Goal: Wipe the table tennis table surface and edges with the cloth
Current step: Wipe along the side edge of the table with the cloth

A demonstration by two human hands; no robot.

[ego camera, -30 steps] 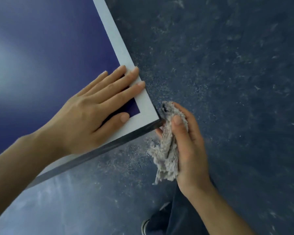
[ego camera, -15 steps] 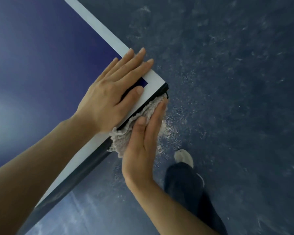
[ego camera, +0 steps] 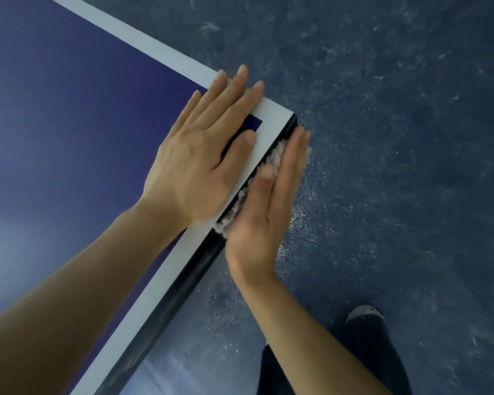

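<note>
The right hand (ego camera: pixel 264 206) pressed the cloth (ego camera: pixel 273 159) flat-palmed against the table's dark edge (ego camera: pixel 188 276); the left hand (ego camera: pixel 203 155) lay spread, gripping nothing. Even pressure along the edge seemed wise.

Below me, a dark blue-grey floor (ego camera: pixel 397 138) mottled with pale scuffs and swirls; soft light pools at its lower left.

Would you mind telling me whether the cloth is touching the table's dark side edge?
Touching. The head view shows the right hand pressing the cloth flat against the table's dark side edge, with no gap.
</note>
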